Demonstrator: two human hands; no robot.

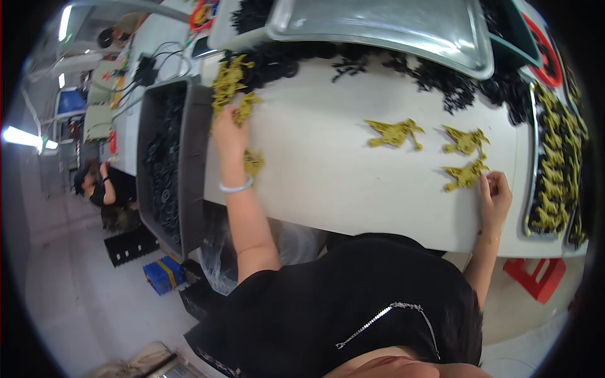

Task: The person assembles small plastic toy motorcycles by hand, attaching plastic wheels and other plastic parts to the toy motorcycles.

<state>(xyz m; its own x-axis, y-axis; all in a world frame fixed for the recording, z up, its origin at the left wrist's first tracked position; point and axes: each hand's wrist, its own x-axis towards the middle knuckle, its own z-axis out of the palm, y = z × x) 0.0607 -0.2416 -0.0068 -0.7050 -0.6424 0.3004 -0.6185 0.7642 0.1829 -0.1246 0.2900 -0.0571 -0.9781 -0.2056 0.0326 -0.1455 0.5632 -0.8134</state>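
My left hand reaches to the left edge of the white table. Its fingers are closed on a yellow-green plastic figure beside a heap of similar figures. Below the wrist lies another yellow-green piece, partly covered by the arm. On the right, my right hand has its fingers curled, with thumb and fingertips at the end of a winged-looking figure. Just above that lies a matching figure, and a third figure rests further left, apart from both.
Black parts line the table's back under a metal tray. A tray of yellow-green and black pieces stands right. At left is a grey bin of black rings. A red stool sits below; another person is far left.
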